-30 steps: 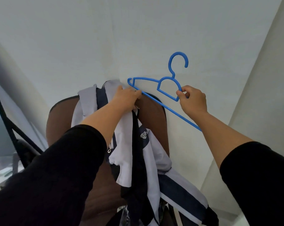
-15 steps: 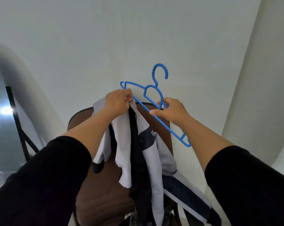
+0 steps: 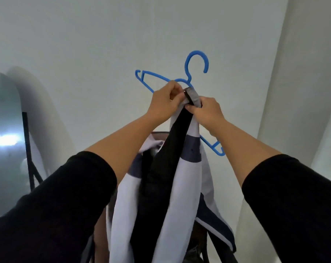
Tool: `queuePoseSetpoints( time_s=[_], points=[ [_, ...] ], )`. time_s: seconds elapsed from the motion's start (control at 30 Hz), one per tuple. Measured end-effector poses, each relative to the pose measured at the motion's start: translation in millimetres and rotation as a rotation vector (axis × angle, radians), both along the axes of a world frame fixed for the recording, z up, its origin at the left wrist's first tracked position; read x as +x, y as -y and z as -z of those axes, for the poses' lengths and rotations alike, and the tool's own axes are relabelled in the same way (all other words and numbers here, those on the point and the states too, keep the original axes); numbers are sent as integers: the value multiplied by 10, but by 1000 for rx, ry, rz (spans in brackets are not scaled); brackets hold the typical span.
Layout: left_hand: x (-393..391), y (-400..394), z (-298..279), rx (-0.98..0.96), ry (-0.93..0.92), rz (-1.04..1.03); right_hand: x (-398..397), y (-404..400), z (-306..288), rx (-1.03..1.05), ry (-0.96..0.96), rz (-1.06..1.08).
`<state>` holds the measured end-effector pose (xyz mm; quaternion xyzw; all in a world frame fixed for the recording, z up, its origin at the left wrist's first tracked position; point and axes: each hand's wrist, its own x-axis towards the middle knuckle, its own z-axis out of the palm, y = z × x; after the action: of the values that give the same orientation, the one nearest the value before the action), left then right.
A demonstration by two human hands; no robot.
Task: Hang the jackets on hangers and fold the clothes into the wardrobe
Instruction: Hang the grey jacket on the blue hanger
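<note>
I see my left hand (image 3: 164,102) and right hand (image 3: 206,111) raised together, fingers pinched shut on the collar of the white-and-navy jacket (image 3: 180,168). It hangs below them over a brown chair (image 3: 159,134), the blue plastic hanger (image 3: 196,61) just behind my hands.

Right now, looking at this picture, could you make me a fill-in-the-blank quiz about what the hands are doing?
1. The plastic clothes hanger is coloured ____.
2. Both hands, left hand and right hand, pinch the white and navy jacket near its ____.
3. The person's sleeves are coloured ____.

Missing words: blue; collar; black
</note>
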<state>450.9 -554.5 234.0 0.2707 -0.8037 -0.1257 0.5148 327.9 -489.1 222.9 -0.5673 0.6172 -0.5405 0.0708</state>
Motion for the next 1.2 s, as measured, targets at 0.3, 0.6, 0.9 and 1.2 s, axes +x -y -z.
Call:
queuePoseSetpoints(
  time_s=[0.3,0.6,0.9,1.2],
  points=[
    [441,-18,612,428,613,32,-13,-458,-256,-48,-57,163],
    [941,-100,642,680,391,4,67,-731,-220,11,-61,285],
    [1491,-156,-187,549,242,-171,240,-836,-7,298,-68,200],
    [1527,-108,-115,619,152,-449,167,-982,-157,224,-36,81]
  ],
)
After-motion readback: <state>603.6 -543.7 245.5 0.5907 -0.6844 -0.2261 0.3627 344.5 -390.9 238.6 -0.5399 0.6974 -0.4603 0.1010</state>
